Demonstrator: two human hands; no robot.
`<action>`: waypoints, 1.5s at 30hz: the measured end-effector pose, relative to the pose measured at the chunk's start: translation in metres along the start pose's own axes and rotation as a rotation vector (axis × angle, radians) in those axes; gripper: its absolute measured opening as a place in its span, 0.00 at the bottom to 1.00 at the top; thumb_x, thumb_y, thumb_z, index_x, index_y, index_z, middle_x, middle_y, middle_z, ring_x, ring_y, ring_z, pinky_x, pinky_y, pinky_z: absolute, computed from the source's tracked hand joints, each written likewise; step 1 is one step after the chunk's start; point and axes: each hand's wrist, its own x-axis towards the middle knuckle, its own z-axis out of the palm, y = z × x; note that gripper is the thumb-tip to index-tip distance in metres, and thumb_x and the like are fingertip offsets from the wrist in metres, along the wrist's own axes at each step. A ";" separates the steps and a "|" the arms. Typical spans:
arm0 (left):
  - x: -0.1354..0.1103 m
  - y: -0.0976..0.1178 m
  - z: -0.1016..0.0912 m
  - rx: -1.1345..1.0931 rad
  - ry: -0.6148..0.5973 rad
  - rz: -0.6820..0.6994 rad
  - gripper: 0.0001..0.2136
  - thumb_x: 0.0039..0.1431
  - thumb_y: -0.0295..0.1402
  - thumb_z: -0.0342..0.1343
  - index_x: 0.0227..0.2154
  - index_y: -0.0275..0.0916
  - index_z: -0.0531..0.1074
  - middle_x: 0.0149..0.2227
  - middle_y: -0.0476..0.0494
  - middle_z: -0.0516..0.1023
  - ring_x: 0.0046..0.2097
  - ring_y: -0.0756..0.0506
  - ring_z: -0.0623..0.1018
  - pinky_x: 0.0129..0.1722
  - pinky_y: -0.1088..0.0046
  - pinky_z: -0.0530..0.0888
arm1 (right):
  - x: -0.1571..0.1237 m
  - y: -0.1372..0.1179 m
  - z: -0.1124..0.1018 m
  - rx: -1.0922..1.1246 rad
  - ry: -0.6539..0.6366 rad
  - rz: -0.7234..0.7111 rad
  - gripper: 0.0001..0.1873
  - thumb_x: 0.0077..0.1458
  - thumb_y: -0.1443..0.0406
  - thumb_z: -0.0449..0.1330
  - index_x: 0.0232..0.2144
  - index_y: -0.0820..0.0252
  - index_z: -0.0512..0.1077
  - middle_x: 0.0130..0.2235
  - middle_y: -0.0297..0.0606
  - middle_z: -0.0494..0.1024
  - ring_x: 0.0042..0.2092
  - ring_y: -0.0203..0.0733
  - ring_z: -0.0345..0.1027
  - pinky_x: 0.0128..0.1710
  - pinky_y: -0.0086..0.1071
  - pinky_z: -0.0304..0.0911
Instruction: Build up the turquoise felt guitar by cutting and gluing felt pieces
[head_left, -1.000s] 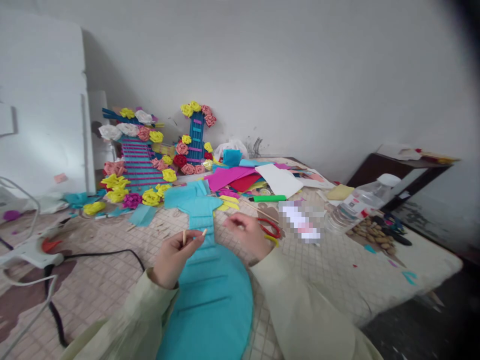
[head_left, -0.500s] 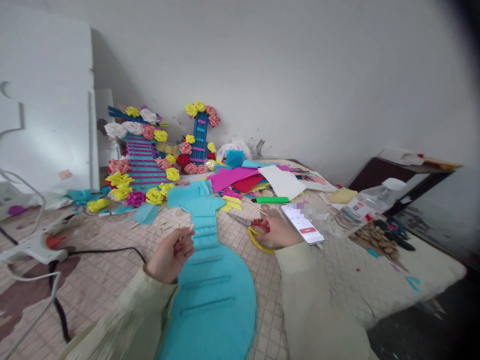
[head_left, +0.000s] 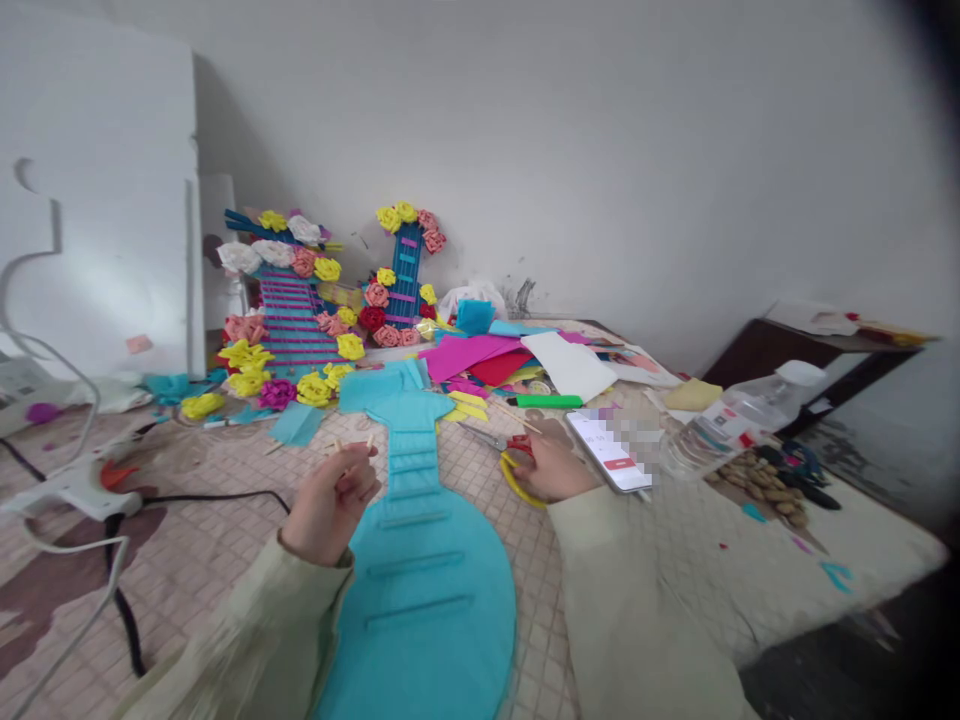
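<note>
A turquoise paper-covered guitar-shaped cutout (head_left: 442, 640) lies flat on the table, with thin raised ridges across its neck and body. My left hand (head_left: 330, 510) hovers over its left edge, closed on small wooden sticks (head_left: 370, 441) whose pale ends poke out above the fingers. To the right of the neck, my right hand (head_left: 562, 468) is curled at the handles of a pair of scissors (head_left: 514, 484) with red and yellow grips. The scissor blades point left toward the neck. My right fingertips are partly hidden.
A phone (head_left: 611, 450) lies right of my right hand, beside a tilted water bottle (head_left: 739, 425) and peanuts (head_left: 757, 485). Behind are a green marker-like item (head_left: 547, 401), coloured paper (head_left: 469, 357) and two flower-decorated pieces (head_left: 300, 315). A power strip (head_left: 75, 490) with cables sits left.
My left hand has drifted slightly left, and two stick ends now show more clearly. My right hand stays at the scissors. The whole view has shifted a little.
</note>
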 end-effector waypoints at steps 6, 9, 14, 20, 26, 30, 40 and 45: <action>0.001 0.000 -0.002 0.026 0.067 0.088 0.09 0.39 0.33 0.61 0.20 0.35 0.67 0.12 0.61 0.49 0.17 0.57 0.50 0.17 0.79 0.53 | -0.002 -0.008 -0.008 0.106 0.142 -0.040 0.17 0.47 0.64 0.61 0.39 0.64 0.63 0.37 0.44 0.74 0.41 0.45 0.69 0.39 0.34 0.61; 0.002 -0.004 -0.005 0.060 0.110 0.183 0.10 0.37 0.35 0.63 0.21 0.36 0.69 0.12 0.61 0.51 0.18 0.57 0.51 0.18 0.79 0.54 | -0.002 -0.014 -0.011 0.265 0.300 -0.024 0.22 0.44 0.61 0.63 0.40 0.61 0.62 0.36 0.41 0.73 0.40 0.45 0.68 0.39 0.36 0.62; 0.002 -0.010 -0.011 0.206 0.186 0.301 0.10 0.37 0.35 0.65 0.24 0.38 0.72 0.15 0.58 0.57 0.20 0.55 0.57 0.20 0.78 0.55 | -0.011 -0.032 -0.003 0.699 0.326 -0.136 0.25 0.46 0.59 0.62 0.44 0.57 0.58 0.36 0.39 0.70 0.36 0.43 0.66 0.33 0.35 0.64; -0.004 -0.014 -0.013 0.591 0.194 0.565 0.07 0.44 0.37 0.62 0.27 0.41 0.75 0.17 0.57 0.53 0.21 0.54 0.56 0.21 0.76 0.55 | -0.029 -0.064 0.010 0.823 0.116 -0.363 0.33 0.39 0.59 0.67 0.46 0.58 0.56 0.41 0.39 0.67 0.39 0.42 0.65 0.39 0.35 0.64; -0.006 -0.016 -0.010 0.629 0.164 0.588 0.07 0.46 0.37 0.61 0.29 0.41 0.76 0.18 0.55 0.55 0.22 0.52 0.57 0.21 0.75 0.57 | -0.033 -0.071 0.010 0.656 0.146 -0.416 0.36 0.33 0.59 0.69 0.45 0.59 0.60 0.38 0.39 0.68 0.36 0.41 0.63 0.37 0.35 0.63; -0.007 -0.016 -0.010 0.648 0.149 0.609 0.06 0.47 0.36 0.60 0.29 0.42 0.76 0.18 0.54 0.57 0.22 0.52 0.58 0.21 0.76 0.58 | -0.034 -0.071 0.006 0.609 0.172 -0.449 0.33 0.32 0.57 0.69 0.42 0.59 0.63 0.34 0.37 0.68 0.33 0.40 0.63 0.33 0.33 0.62; -0.010 -0.016 -0.013 0.754 0.081 0.658 0.07 0.50 0.37 0.57 0.32 0.43 0.75 0.18 0.54 0.58 0.23 0.51 0.60 0.21 0.76 0.58 | -0.033 -0.074 0.009 0.620 0.243 -0.550 0.26 0.34 0.55 0.68 0.36 0.59 0.68 0.35 0.38 0.71 0.36 0.43 0.66 0.36 0.35 0.63; -0.010 -0.015 -0.011 0.772 0.071 0.685 0.06 0.50 0.37 0.57 0.30 0.43 0.75 0.17 0.54 0.57 0.23 0.50 0.61 0.21 0.75 0.59 | -0.033 -0.074 0.010 0.631 0.249 -0.564 0.25 0.34 0.55 0.68 0.35 0.59 0.69 0.33 0.37 0.71 0.34 0.42 0.65 0.35 0.34 0.63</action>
